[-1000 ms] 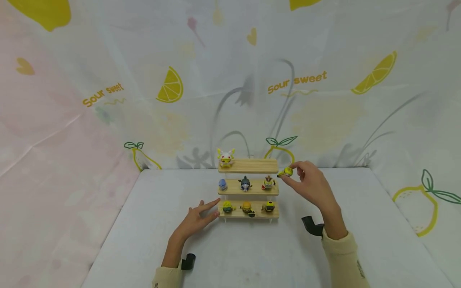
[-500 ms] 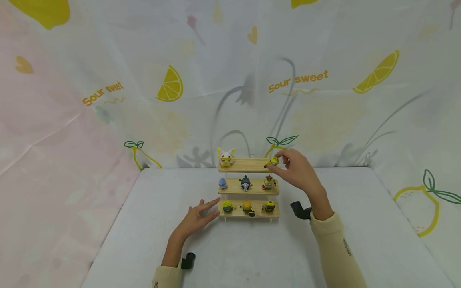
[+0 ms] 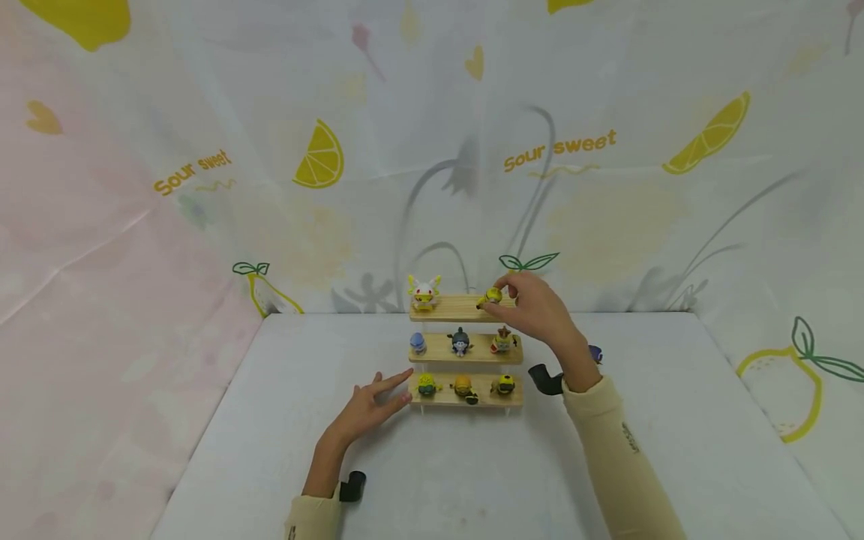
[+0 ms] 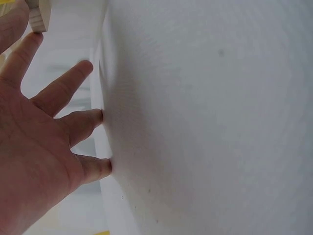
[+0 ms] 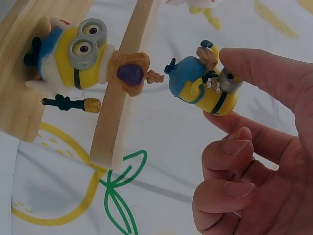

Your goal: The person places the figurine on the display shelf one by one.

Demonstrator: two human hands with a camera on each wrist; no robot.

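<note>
My right hand (image 3: 536,309) pinches a small yellow-and-blue minion figurine (image 5: 203,90) by the head, between thumb and finger. In the right wrist view it is off the boards, tilted, with its feet toward the shelf. The head view has it at the top board (image 3: 455,309) of a three-tier wooden display shelf, right of a white-and-yellow figure (image 3: 424,295). Below, on the middle board, stands a crowned minion (image 5: 88,54). My left hand (image 3: 367,409) has its fingers spread at the shelf's left end; in the left wrist view one fingertip meets the wood (image 4: 39,17).
The middle board also bears a blue figure (image 3: 418,343) and a dark-hooded figure (image 3: 460,343). Three yellow figures, one an orange-topped figure (image 3: 463,387), line the bottom board. A dark blue object (image 3: 595,354) shows partly behind my right forearm. A lemon-print cloth (image 3: 337,247) hangs behind.
My right hand has carried the minion figurine leftward and up, from beside the shelf's right end to over the top board. The dark blue object has come into sight. My left hand stays put.
</note>
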